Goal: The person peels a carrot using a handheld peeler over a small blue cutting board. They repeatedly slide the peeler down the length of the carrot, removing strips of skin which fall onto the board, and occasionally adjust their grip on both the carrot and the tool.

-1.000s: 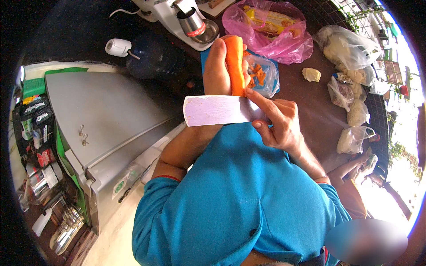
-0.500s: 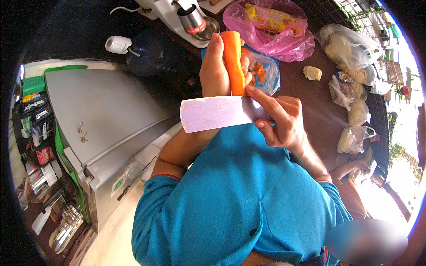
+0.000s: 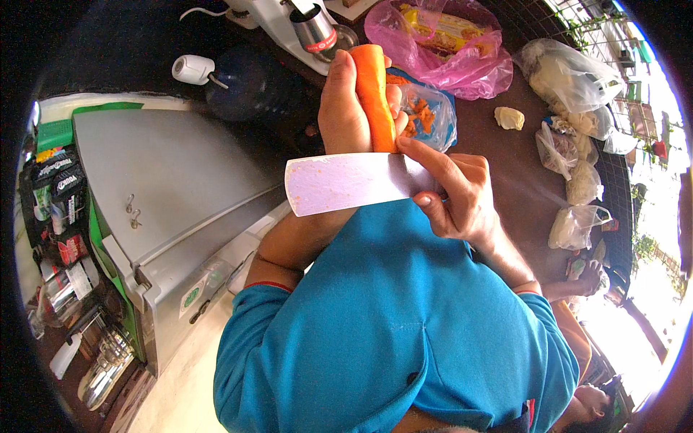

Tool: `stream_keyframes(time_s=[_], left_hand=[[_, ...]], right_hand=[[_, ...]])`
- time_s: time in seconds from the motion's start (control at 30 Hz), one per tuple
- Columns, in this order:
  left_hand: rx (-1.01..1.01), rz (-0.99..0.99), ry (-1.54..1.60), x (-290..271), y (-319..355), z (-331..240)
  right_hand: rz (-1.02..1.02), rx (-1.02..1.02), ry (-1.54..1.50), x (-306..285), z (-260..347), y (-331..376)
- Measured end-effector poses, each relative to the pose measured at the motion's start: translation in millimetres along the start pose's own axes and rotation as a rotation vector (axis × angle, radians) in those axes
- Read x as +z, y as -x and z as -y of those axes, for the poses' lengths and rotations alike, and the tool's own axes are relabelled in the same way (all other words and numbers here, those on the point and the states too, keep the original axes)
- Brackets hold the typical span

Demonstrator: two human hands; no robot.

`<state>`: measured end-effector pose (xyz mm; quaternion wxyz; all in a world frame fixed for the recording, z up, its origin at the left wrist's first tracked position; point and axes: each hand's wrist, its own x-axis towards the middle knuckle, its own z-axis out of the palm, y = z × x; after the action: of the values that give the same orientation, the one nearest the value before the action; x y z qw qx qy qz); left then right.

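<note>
My left hand [image 3: 344,108] is closed round a peeled orange carrot [image 3: 372,86], which stands almost upright in front of my chest. A broad cleaver [image 3: 339,186] lies across the carrot's near end, its pale blade pointing left and dotted with orange bits. My right hand [image 3: 465,191] grips the cleaver at the right, with the index finger stretched along the blade toward the carrot. The handle is hidden in that hand. Behind the carrot, orange peelings [image 3: 420,115] sit in a clear plastic bag [image 3: 442,108] on something blue.
A white machine with a metal cup [image 3: 313,29] stands at the far side. Beside it lies a pink plastic bag [image 3: 462,68] with a yellow packet. Several clear bags [image 3: 570,76] line the right. A grey refrigerator [image 3: 166,173] stands left. Another person [image 3: 588,397] is at the lower right.
The carrot and left hand have shifted slightly left and away from me. The cleaver's tip has also moved a little left. At the lower right, the other person has moved.
</note>
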<state>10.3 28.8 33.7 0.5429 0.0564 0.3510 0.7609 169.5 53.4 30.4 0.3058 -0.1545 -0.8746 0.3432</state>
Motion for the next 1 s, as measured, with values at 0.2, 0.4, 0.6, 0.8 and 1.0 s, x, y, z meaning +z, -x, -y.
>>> stream_keyframes(time_s=[0.2,0.4,0.6,0.8,1.0], left_hand=[[0.008,-0.126,-0.008,8,6,-3],[0.018,-0.053,0.029,6,5,-5],[-0.023,-0.049,0.004,3,5,-4],[-0.042,-0.011,-0.035,0,2,-1],[-0.058,0.016,-0.033,-1,4,-3]], right_hand=[[0.025,-0.005,0.045,2,0,1],[-0.039,-0.003,0.012,7,2,-1],[-0.051,-0.007,0.006,9,2,-3],[0.029,0.127,-0.102,2,9,-5],[0.046,0.135,-0.084,3,8,-6]])
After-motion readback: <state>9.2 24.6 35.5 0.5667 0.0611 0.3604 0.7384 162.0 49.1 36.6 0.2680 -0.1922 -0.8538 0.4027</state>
